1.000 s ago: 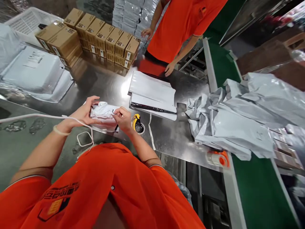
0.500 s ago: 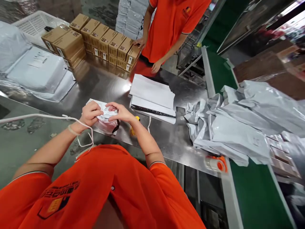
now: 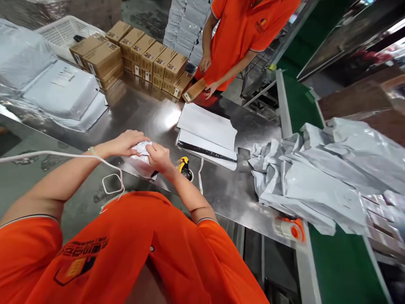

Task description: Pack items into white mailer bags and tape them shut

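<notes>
A small white plastic mailing bag (image 3: 138, 165) lies at the near edge of the steel table, its crumpled top bunched between my hands. My left hand (image 3: 127, 142) reaches over the far side of the bunched plastic, fingers bent onto it. On the near right, my right hand (image 3: 160, 157) is closed on the same plastic, knuckles up. What the bag contains is hidden. Just right of my right hand lies a yellow and black tape dispenser (image 3: 184, 168). Flat white mailing bags (image 3: 207, 126) are stacked beyond it.
Opposite, a co-worker (image 3: 236, 46) handles a narrow cardboard box (image 3: 194, 90) beside rows of brown boxes (image 3: 142, 50). Filled white parcels (image 3: 63, 90) lie left. Grey-white bags (image 3: 316, 177) cover part of the green conveyor (image 3: 346, 261). An orange tape dispenser (image 3: 294, 229) sits near the table corner.
My left hand has moved over the bag's far side, and my right hand has closed and turned knuckles up. The co-worker has pulled a cardboard box from the row's end.
</notes>
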### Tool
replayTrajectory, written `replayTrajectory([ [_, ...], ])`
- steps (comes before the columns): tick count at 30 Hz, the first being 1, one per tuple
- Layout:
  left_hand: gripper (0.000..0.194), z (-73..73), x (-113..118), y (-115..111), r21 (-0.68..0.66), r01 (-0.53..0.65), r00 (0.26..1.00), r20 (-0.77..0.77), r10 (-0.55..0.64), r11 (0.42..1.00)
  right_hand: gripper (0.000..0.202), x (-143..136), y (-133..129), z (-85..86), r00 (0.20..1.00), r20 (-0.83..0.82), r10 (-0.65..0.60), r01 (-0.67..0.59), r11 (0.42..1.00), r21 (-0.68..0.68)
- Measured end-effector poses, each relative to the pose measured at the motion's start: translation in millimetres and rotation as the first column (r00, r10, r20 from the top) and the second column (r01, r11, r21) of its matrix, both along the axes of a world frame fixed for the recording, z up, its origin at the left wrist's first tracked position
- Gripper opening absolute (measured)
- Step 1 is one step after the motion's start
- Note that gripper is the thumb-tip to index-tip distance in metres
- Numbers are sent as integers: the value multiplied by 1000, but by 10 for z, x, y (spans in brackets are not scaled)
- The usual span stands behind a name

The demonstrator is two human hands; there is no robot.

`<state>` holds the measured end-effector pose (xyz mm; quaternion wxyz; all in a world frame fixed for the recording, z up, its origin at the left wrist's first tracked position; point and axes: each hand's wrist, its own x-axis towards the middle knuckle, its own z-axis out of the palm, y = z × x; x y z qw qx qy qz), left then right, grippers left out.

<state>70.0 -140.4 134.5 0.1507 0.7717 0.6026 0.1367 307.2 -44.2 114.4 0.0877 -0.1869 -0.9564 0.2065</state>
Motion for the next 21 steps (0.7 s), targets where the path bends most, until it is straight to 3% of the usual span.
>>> replayTrajectory([
  [2,37,-130,155,-11,111,-67,995,-65,75,992,21,64,85,-3,999,-33,-9,6,996,-84],
  [4,28,-220,232,-60,203,-88,986,-123,115,975,29,187,286,39,993,-108,50,-75,968,-239],
  [7,24,-285,244,-102,301,-19,979,-190,80,954,55,364,659,129,970,-244,11,-122,887,-446],
  [10,26,-333,245,-78,363,40,977,-211,40,931,56,345,819,141,982,-179,-54,-46,858,-511],
  [12,27,-361,259,-65,369,32,979,-199,45,929,46,225,753,97,998,-70,6,-38,886,-461],
  [16,34,-292,200,-109,241,-37,991,-116,67,970,18,23,453,41,998,64,20,-7,981,-196],
  [18,52,-172,94,-142,116,-23,1000,-18,25,993,8,13,325,51,994,107,9,-2,998,-66],
  [21,84,29,-75,-137,-72,2,996,91,5,997,19,48,209,65,991,132,24,-33,998,62],
])
